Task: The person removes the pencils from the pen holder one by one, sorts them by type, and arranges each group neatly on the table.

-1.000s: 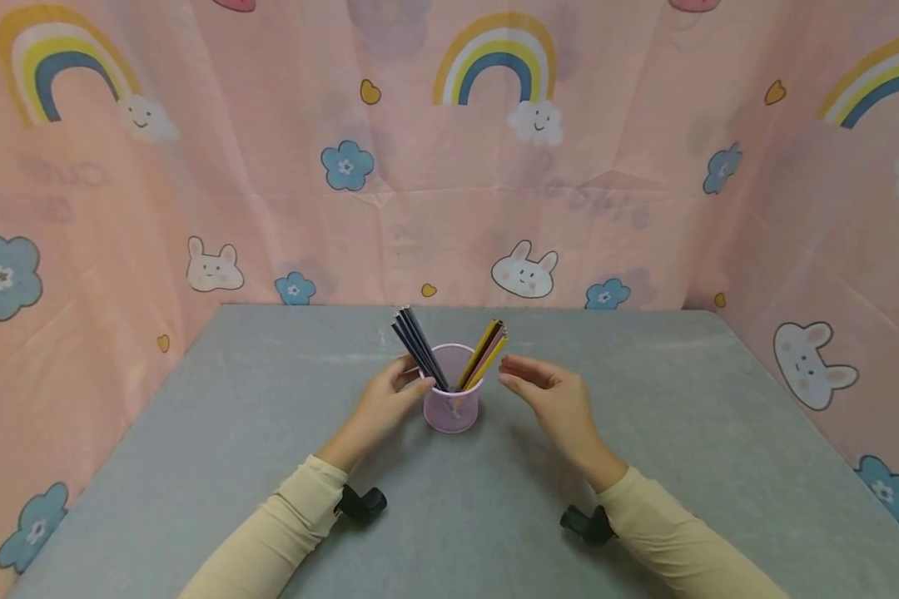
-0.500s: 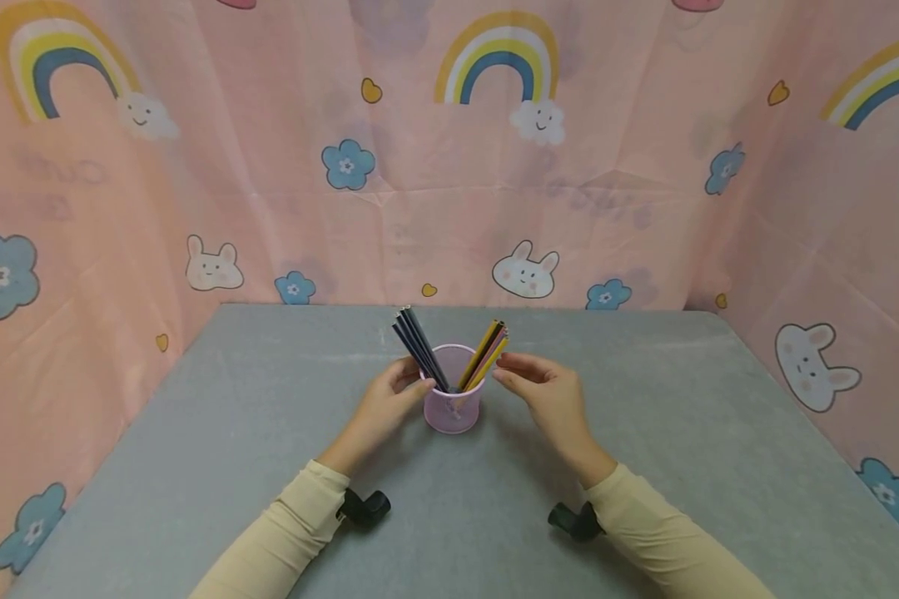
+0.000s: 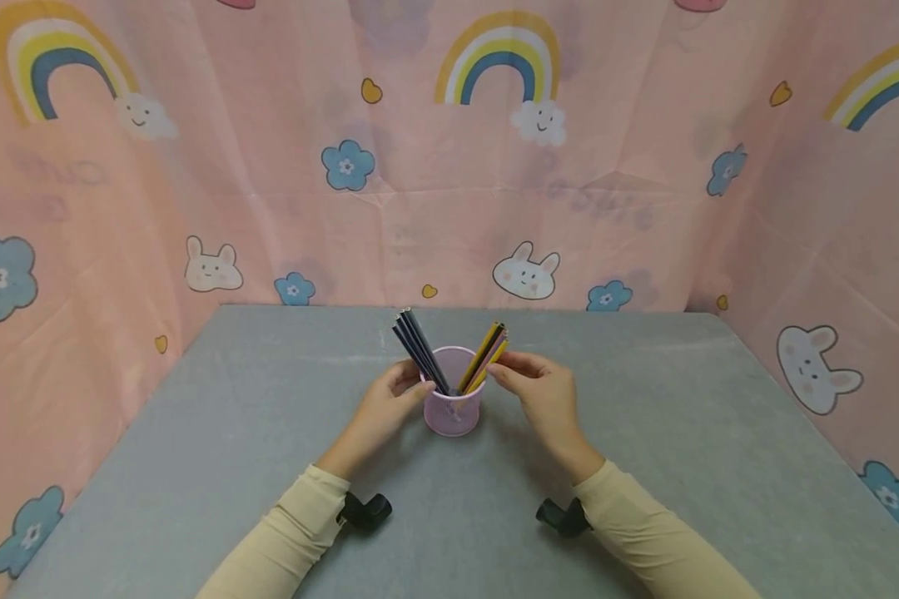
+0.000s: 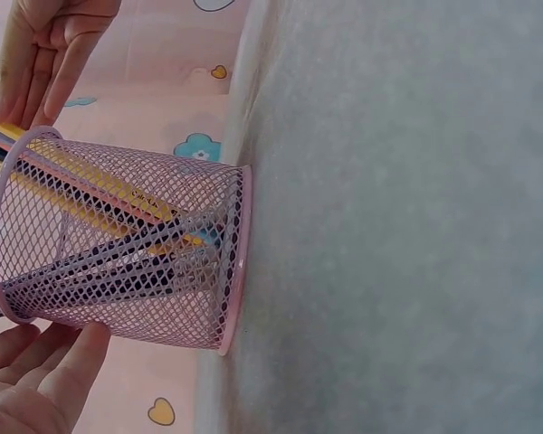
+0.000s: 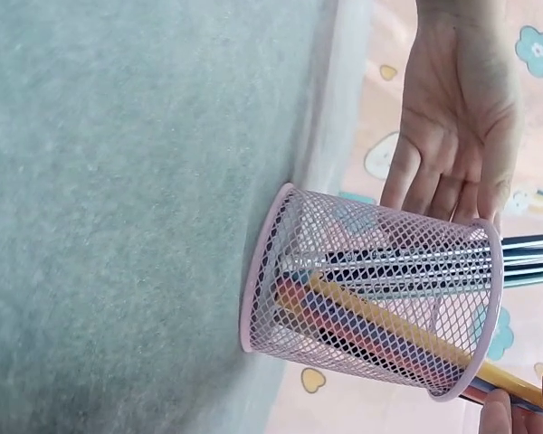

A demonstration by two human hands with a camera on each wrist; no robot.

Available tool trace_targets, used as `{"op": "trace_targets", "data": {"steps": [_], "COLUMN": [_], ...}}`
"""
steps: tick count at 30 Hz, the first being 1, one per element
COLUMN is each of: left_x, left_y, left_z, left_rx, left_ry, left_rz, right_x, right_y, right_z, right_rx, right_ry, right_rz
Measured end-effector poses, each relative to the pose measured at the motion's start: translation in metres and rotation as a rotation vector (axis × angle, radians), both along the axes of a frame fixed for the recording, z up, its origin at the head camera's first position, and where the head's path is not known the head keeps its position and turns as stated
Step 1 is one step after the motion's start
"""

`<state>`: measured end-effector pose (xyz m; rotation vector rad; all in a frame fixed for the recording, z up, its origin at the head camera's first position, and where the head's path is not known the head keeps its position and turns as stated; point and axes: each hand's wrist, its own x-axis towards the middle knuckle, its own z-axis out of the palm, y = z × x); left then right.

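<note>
The cup (image 3: 451, 418) stands upright on the worktop (image 3: 270, 416), its pencils (image 3: 422, 353) leaning left and right against the rim. The left hand (image 3: 380, 408) grips its left side, probably steadying it; the right hand (image 3: 551, 403) pinches a yellow pencil (image 5: 505, 378).

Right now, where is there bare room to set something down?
The grey table is bare left of the left hand, right of the right hand, and behind the pink mesh cup toward the curtain; a narrower patch lies between the wrist cameras. It's crowded at the cup's rim: both hands, dark pencils and yellow pencils.
</note>
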<state>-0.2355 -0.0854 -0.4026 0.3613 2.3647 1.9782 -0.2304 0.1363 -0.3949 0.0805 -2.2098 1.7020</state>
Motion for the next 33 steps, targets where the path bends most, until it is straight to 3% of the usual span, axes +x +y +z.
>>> {"op": "trace_targets", "data": {"steps": [3, 6, 8, 11, 13, 15, 19, 24, 28, 33], "left_x": [0.005, 0.012, 0.016, 0.018, 0.017, 0.011, 0.001, -0.001, -0.001, 0.011], "left_y": [0.0, 0.002, 0.002, 0.003, 0.002, 0.002, 0.0, -0.001, -0.001, 0.0], "left_z": [0.008, 0.019, 0.025, 0.026, 0.025, 0.016, 0.0, -0.004, -0.002, 0.016], "left_rx": [-0.004, -0.019, -0.026, -0.026, -0.021, -0.015, -0.005, -0.002, 0.006, -0.013], "left_ry": [-0.002, 0.008, 0.011, 0.014, 0.011, 0.018, 0.029, 0.027, 0.016, 0.017], "left_rz": [-0.005, -0.006, -0.003, -0.003, -0.005, -0.003, 0.007, 0.001, -0.01, -0.018], "right_x": [0.01, 0.007, -0.004, -0.001, 0.003, 0.015, 0.017, 0.006, -0.017, -0.039], "right_y": [-0.007, -0.006, -0.001, -0.003, -0.005, -0.011, -0.011, -0.003, 0.012, 0.026], "right_z": [0.018, 0.013, -0.002, 0.003, 0.009, 0.029, 0.033, 0.017, -0.013, -0.04], "right_rx": [-0.027, -0.072, -0.098, -0.07, -0.059, -0.029, -0.04, -0.064, -0.05, -0.039], "right_ry": [-0.036, 0.002, 0.067, 0.048, 0.031, -0.041, -0.051, 0.032, 0.093, 0.127], "right_rz": [-0.01, 0.005, 0.039, 0.012, 0.006, -0.035, -0.039, -0.023, -0.019, -0.012]}}
